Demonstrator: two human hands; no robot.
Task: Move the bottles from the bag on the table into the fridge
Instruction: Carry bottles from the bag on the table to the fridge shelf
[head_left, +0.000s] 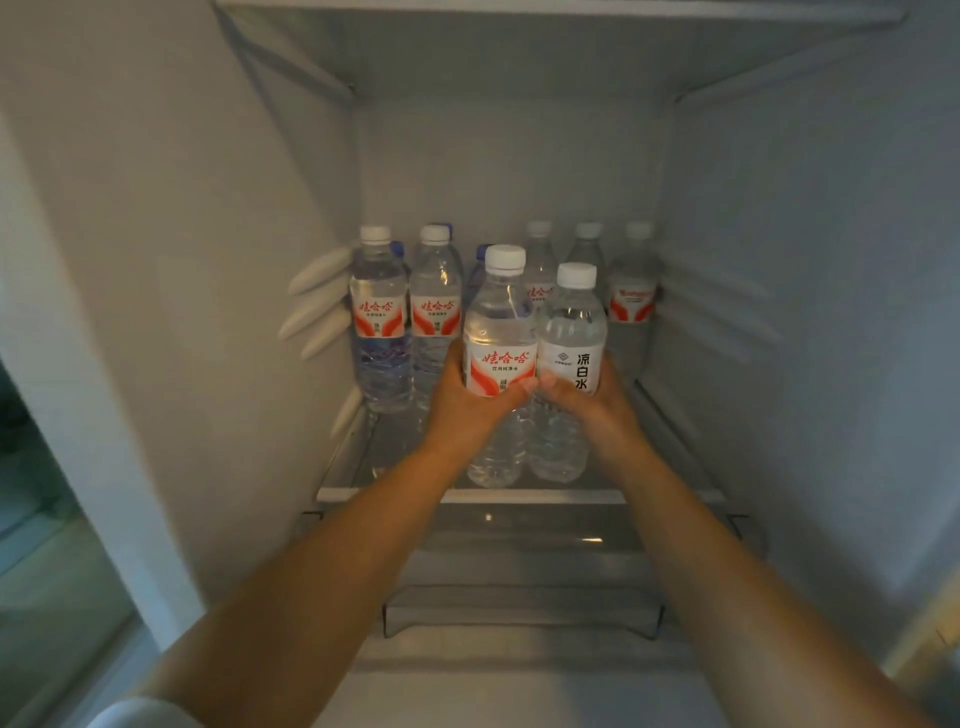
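both arms reach into the fridge (779, 312). left hand (467, 400) is wrapped around a red-label bottle (500, 338), right hand (587, 397) grips a shorter white-label bottle (573, 332), the two bottles touching side by side and upright over the glass shelf (467, 496). more red-label bottles (378, 322) stand in rows at the back. no bag in view.

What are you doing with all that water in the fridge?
A person is loading water bottles onto a fridge shelf. The left hand holds a red-labelled bottle, and the right hand holds a shorter white-labelled bottle. Both stand upright near the shelf's front. More bottles already stand in rows behind.
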